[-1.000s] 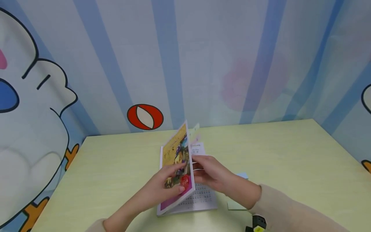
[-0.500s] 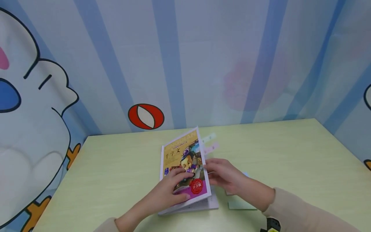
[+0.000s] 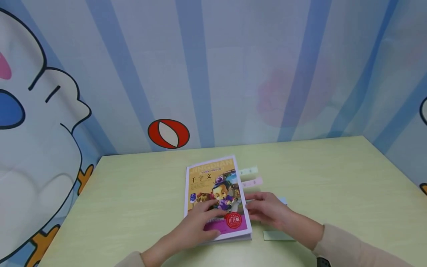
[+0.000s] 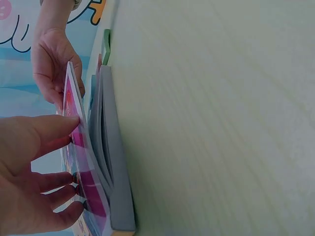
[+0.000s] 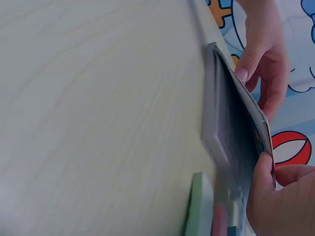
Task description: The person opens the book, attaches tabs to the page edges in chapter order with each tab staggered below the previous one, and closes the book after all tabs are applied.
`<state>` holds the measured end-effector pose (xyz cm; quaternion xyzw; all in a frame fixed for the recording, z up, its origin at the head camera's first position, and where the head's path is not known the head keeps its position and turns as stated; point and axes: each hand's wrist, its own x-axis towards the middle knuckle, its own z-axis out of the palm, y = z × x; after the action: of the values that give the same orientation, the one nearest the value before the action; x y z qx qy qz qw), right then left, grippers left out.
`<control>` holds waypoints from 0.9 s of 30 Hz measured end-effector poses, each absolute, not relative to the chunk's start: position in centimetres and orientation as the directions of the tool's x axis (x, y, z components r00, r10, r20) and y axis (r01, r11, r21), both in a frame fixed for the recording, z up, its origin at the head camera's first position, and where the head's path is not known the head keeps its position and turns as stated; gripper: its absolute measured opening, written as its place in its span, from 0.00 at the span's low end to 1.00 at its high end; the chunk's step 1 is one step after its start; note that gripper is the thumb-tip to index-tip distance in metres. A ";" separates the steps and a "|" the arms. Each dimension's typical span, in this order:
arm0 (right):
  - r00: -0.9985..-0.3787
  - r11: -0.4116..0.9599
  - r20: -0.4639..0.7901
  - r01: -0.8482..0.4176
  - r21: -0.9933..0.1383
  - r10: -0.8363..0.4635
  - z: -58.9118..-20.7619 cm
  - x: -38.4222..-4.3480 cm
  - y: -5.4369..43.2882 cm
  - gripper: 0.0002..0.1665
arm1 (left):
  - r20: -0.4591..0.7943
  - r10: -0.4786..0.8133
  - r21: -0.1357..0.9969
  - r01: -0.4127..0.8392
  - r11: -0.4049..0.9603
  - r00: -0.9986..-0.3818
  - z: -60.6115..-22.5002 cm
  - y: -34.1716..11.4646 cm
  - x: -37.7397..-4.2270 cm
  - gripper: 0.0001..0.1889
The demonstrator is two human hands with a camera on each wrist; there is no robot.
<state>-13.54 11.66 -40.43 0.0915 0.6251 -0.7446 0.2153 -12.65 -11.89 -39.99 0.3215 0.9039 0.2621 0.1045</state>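
A book (image 3: 213,185) with a yellow and magenta illustrated cover lies on the table, its front cover slightly raised off the pages. My left hand (image 3: 197,226) rests on the lower part of that cover, fingers spread; in the left wrist view its fingertips touch the cover's face. At the book's right edge, my right hand (image 3: 271,211) pinches the rim of the cover between thumb and fingers, as the right wrist view shows. A pale green tab (image 3: 249,171) and a pink tab (image 3: 253,182) stick out from the pages above the right hand.
To the right of the book lies a green pad (image 3: 278,236), with a blue piece (image 3: 283,200) partly behind the right hand. In the right wrist view a pink pad (image 5: 219,221) sits beside the green one. A patterned cloth (image 3: 233,74) hangs behind the table (image 3: 140,193).
The front cover has swung down to the right from nearly upright, hiding the printed page. Both hands have followed it right and down. The two tabs now show beyond the book's right edge.
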 end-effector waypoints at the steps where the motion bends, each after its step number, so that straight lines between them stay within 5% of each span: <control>1: -0.892 -0.117 -0.404 0.431 -0.895 -0.201 -40.6 -13.5 11.7 0.25 | -0.020 0.638 0.525 0.535 0.662 -0.770 -40.1 -11.8 -12.6 0.22; 17: -0.926 0.005 -0.363 0.364 -0.931 -0.109 -41.1 -13.1 11.9 0.19 | -0.059 0.664 0.400 0.592 0.699 -0.745 -40.4 -11.7 -12.8 0.23; 22: -0.985 0.414 -0.011 -0.061 -0.908 -0.169 -40.5 -13.7 10.9 0.14 | -0.066 0.684 0.389 0.612 0.688 -0.727 -40.3 -11.9 -13.1 0.23; 24: -0.949 0.582 0.144 -0.288 -0.761 -0.281 -40.2 -14.2 10.2 0.13 | -0.065 0.690 0.387 0.619 0.684 -0.721 -40.2 -12.1 -13.5 0.23; 27: -0.857 0.668 0.213 -0.503 -0.549 -0.470 -39.7 -14.9 8.8 0.17 | -0.042 0.681 0.378 0.619 0.688 -0.731 -40.3 -12.6 -14.3 0.25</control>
<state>-14.91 8.80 -39.74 -0.2665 0.9128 -0.3084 -0.0266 -14.25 -12.59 -40.28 0.3554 0.9144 0.1716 0.0897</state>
